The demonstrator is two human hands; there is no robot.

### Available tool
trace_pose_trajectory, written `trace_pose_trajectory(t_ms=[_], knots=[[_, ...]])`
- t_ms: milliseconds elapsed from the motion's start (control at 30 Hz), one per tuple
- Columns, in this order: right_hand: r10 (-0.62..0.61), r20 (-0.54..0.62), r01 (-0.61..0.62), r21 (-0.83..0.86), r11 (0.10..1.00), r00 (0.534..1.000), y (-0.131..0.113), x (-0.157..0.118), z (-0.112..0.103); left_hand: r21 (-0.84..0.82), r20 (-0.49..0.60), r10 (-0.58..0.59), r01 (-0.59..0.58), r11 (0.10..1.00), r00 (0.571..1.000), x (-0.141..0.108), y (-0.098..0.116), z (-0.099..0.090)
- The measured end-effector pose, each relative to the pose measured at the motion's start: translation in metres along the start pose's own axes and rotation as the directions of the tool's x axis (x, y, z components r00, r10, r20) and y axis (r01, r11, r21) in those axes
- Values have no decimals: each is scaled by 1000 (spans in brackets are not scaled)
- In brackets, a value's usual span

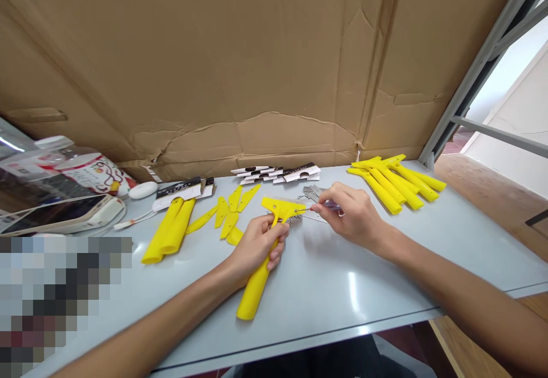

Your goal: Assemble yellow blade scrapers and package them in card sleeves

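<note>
My left hand [259, 244] is wrapped round the handle of a yellow scraper [253, 293], its T-shaped head pointing away from me. In my right hand [353, 213] is a screwdriver [333, 204] with a see-through purplish handle, mostly covered by my fingers. Its thin shaft reaches left to a screw at the right end of the scraper's head. Small loose screws and grey metal blades [312, 192] lie behind and beside the head. Left of my left hand are several flat yellow cover pieces [234, 198].
Yellow scraper handles [383, 181] are piled at the back right, two more [173, 229] at left. Black-and-white cards [295, 172] lie along a large cardboard box [240, 64]. A phone [55, 212], cable, white mouse-like object [143, 190] and plastic jar [96, 172] crowd the left.
</note>
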State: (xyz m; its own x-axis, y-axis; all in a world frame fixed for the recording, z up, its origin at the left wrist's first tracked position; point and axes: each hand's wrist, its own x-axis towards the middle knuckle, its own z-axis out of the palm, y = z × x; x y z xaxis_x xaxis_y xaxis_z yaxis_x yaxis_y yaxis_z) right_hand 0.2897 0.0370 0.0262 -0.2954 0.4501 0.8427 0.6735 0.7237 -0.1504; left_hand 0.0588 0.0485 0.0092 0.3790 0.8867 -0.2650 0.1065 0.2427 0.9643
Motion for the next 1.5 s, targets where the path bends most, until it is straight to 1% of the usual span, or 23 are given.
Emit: trace_pose_trajectory(t_ms=[200, 267, 433, 733, 1067, 1300, 1400, 1500], knots=[[86, 27, -85, -27, 996, 996, -1, 1, 0, 2, 6, 4, -4, 1000, 1000, 1, -1, -1], [78, 36, -78, -13, 997, 996, -3, 1, 0, 0, -3, 7, -7, 1000, 1000, 2, -1, -1], [44, 100, -45, 11, 999, 994, -3, 0, -1, -18, -25, 1, -1, 1000, 1000, 2, 0, 0], [57, 75, -59, 21, 998, 996, -3, -4, 1, -22, -28, 4, -5, 1000, 1000, 3, -1, -1], [189, 113, -199, 83, 977, 975, -8, -1, -1, -2, -20, 4, -4, 1000, 1000, 2, -2, -1], [209, 119, -205, -39, 978, 971, -6, -1, 0, -13, -28, 10, -11, 1000, 1000, 3, -2, -1], [204, 93, -192, -122, 974, 975, -6, 0, -1, -16, -32, 6, -6, 1000, 999, 4, -2, -1], [197, 65, -181, -199, 963, 978, -6, 2, -3, -1, -14, 3, -3, 1000, 1000, 3, -2, -1]])
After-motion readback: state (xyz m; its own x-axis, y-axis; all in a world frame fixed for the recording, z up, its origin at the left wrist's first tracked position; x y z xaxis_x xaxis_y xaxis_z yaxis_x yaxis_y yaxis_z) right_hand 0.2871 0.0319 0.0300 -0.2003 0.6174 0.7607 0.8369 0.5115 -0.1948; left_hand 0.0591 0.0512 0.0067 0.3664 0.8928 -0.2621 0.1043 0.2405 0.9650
